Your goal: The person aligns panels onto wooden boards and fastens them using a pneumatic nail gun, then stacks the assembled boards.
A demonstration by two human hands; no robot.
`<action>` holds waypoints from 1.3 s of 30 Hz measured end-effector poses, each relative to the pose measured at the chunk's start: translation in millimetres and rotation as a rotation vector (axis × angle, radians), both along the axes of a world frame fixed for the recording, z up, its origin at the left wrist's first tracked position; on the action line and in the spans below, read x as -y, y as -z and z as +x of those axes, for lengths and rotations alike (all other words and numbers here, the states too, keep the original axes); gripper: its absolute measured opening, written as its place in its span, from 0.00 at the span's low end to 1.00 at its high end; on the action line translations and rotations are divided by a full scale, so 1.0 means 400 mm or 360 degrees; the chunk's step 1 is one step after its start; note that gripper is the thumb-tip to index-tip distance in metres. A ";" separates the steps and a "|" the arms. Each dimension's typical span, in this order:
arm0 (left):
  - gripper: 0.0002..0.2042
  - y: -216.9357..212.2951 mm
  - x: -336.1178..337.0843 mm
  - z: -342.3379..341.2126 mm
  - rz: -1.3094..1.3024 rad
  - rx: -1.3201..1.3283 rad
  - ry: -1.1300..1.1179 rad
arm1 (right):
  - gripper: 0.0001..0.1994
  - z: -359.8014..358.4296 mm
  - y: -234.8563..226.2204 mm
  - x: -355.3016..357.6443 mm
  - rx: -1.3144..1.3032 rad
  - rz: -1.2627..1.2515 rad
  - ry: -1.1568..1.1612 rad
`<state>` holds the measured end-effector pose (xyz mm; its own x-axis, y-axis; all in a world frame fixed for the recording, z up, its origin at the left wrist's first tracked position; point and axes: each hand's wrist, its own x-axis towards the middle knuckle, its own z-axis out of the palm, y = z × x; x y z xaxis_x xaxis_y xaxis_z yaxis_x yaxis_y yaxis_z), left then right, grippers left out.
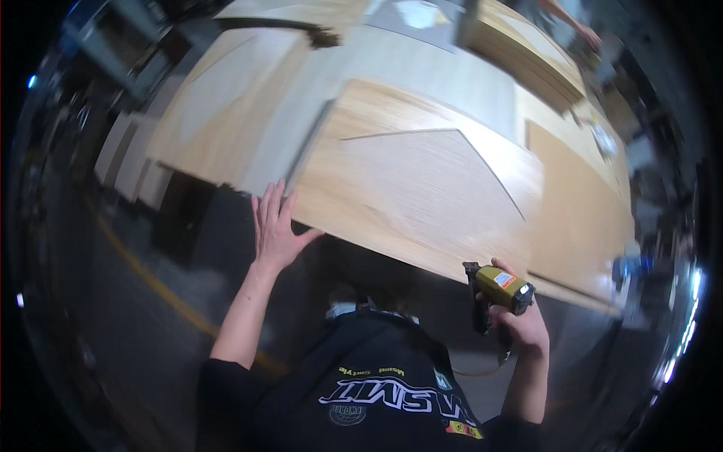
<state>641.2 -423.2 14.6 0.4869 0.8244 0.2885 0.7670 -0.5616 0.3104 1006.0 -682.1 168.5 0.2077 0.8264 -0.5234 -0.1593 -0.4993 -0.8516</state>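
Note:
A light wooden panel (pixel 324 184) lies before me, a greyish angular sheet (pixel 422 173) showing on its upper face. At the panel's near left corner is my left hand (pixel 279 230), fingers stretched out and thumb spread along the edge. My right hand (pixel 523 322) grips an olive and black nail gun (pixel 501 285) by its handle. The tool's dark nose is close to the panel's near right edge; whether it touches cannot be made out. A thin hose hangs below the tool.
More wooden panels lie on the left (pixel 226 83) and right (pixel 576 211) of the work surface. A thick stack of boards (pixel 520 56) stands at the far right. Another person's hand (pixel 589 36) is beyond it. A blue tool (pixel 631 267) sits at the right edge.

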 end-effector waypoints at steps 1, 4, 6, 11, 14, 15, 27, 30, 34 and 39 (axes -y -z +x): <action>0.43 -0.039 0.064 -0.008 -0.0014 0.0013 -0.0184 | 0.43 0.014 -0.036 0.023 0.0012 -0.0022 -0.0067; 0.36 -0.085 0.221 0.090 -0.0123 0.0234 -0.0317 | 0.42 0.114 -0.078 0.035 -0.0069 0.0076 -0.0365; 0.24 -0.087 0.309 0.178 -0.0135 0.0402 -0.0135 | 0.41 0.141 -0.088 0.015 -0.0026 0.0079 -0.0550; 0.18 -0.163 0.485 0.305 -0.0059 0.0636 -0.0092 | 0.38 0.106 -0.188 -0.024 0.0250 0.0244 -0.1049; 0.16 -0.210 0.577 0.340 -0.0086 0.0810 -0.0076 | 0.37 0.043 -0.284 -0.035 0.0194 -0.0067 -0.1249; 0.16 -0.314 0.446 0.237 -0.0058 0.0795 -0.0041 | 0.37 -0.066 -0.362 -0.149 0.0193 -0.0030 -0.1221; 0.15 -0.141 0.236 0.210 -0.0929 0.0857 0.0142 | 0.36 -0.197 -0.164 -0.309 0.0417 -0.0218 -0.1285; 0.15 -0.135 0.221 0.202 -0.0957 0.0809 0.0162 | 0.35 -0.209 -0.170 -0.315 0.0415 -0.0214 -0.1270; 0.14 -0.132 0.212 0.195 -0.0972 0.0801 0.0172 | 0.35 -0.219 -0.175 -0.320 0.0424 -0.0270 -0.1262; 0.15 -0.140 0.209 0.193 -0.0986 0.0759 0.0194 | 0.36 -0.214 -0.164 -0.320 0.0395 -0.0242 -0.1240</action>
